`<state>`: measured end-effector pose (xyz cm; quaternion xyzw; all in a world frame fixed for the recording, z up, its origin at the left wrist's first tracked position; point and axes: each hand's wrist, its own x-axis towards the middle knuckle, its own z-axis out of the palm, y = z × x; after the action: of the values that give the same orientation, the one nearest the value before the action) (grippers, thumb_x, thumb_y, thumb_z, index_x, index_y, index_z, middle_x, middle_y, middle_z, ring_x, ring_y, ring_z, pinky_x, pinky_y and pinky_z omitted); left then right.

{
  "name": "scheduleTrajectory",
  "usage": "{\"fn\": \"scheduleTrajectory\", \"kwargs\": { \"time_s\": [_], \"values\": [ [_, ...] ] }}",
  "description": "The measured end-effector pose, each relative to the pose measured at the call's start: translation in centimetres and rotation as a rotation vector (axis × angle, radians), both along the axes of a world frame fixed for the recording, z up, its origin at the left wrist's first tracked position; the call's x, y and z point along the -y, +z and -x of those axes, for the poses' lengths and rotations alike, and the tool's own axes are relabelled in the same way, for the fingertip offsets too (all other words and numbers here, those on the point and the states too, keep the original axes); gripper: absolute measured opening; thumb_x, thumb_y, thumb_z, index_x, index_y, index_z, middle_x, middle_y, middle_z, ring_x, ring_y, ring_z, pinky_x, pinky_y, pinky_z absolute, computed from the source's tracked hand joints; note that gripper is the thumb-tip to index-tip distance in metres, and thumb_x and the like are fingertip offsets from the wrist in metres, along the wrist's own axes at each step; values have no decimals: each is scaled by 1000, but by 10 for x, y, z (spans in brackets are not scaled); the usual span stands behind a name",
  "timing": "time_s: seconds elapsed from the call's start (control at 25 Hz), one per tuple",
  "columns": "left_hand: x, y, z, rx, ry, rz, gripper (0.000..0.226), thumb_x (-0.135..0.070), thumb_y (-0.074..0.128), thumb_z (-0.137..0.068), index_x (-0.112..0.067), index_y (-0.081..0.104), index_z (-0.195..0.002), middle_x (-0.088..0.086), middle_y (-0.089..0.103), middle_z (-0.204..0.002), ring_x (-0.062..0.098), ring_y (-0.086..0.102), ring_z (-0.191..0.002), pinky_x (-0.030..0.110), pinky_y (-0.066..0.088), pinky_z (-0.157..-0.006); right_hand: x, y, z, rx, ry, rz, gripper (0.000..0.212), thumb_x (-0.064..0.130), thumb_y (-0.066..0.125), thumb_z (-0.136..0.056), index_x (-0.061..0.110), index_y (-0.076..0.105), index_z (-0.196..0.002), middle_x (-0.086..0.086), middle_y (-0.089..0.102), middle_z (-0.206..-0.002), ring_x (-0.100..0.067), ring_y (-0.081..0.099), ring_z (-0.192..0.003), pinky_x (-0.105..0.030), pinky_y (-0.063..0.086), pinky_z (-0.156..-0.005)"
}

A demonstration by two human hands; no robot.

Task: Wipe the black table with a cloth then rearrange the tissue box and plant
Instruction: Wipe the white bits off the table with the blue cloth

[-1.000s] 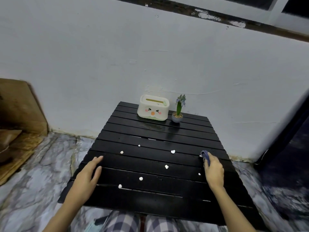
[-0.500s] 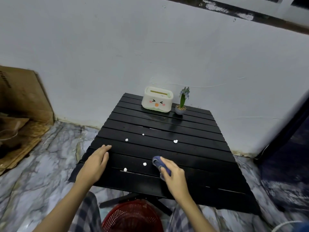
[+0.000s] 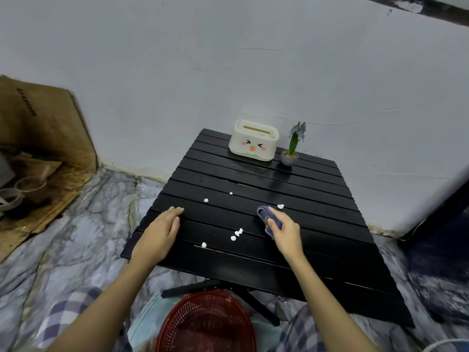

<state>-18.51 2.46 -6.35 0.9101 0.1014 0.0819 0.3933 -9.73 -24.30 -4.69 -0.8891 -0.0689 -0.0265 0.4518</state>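
A black slatted table (image 3: 317,224) stands against the white wall. Several small white crumbs (image 3: 237,233) lie scattered on its near half. My right hand (image 3: 284,229) presses a small blue cloth (image 3: 264,214) onto the table's middle. My left hand (image 3: 160,232) lies flat, palm down, on the table's near left corner. At the far edge sits a cream tissue box (image 3: 253,141) with a cartoon face. Just right of it stands a small potted plant (image 3: 293,146) with purple flowers.
A red mesh basket (image 3: 205,323) sits on the floor under the table's near edge, between my knees. Cardboard sheets (image 3: 43,123) and brown cups (image 3: 20,191) lie at the left by the wall. A dark doorway (image 3: 444,224) lies at the right.
My right hand swept the cloth from the right edge toward the near middle, then back up to the centre. Several crumbs were pushed together near the front. The view dropped, showing the basket.
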Motion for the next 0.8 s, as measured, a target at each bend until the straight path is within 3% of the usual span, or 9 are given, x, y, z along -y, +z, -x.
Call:
{"fn": "scheduleTrajectory", "kwargs": {
  "time_s": [0.16,0.36,0.52,0.72,0.8],
  "values": [
    [-2,-2,-1,-12,-3,-9,39,-20,31,-96,-13,43,-132,8,43,-143,17,30,-137,34,24,-114,-48,-9,13,-3,294,31,33,6,55,-89,10,57,-121,-2,62,-120,-8,54,-107,9,31,-80],
    [-3,-3,-1,-28,12,3,38,-19,31,-95,-14,44,-131,10,41,-144,18,30,-138,33,25,-113,-63,1,22,-120,598,91,33,11,53,-91,20,57,-122,12,59,-113,13,56,-89,4,35,-77],
    [-2,-2,-1,-31,20,3,38,-18,31,-95,-14,44,-131,10,40,-145,18,30,-138,33,26,-111,-67,8,31,-184,768,125,32,16,53,-91,26,57,-121,12,59,-117,3,55,-105,-7,38,-89],
    [-2,-1,-1,-38,17,-2,38,-19,31,-95,-14,44,-131,10,41,-144,19,31,-137,34,26,-111,-61,14,42,-233,887,144,31,18,54,-91,24,57,-122,0,63,-120,-7,59,-106,-16,44,-89],
    [-3,-1,-1,-40,17,-2,38,-19,31,-95,-15,44,-130,10,42,-144,18,31,-137,34,27,-111,-57,17,47,-255,898,153,32,19,54,-91,26,57,-122,2,63,-118,-3,59,-102,-16,44,-87]
  ]
}}
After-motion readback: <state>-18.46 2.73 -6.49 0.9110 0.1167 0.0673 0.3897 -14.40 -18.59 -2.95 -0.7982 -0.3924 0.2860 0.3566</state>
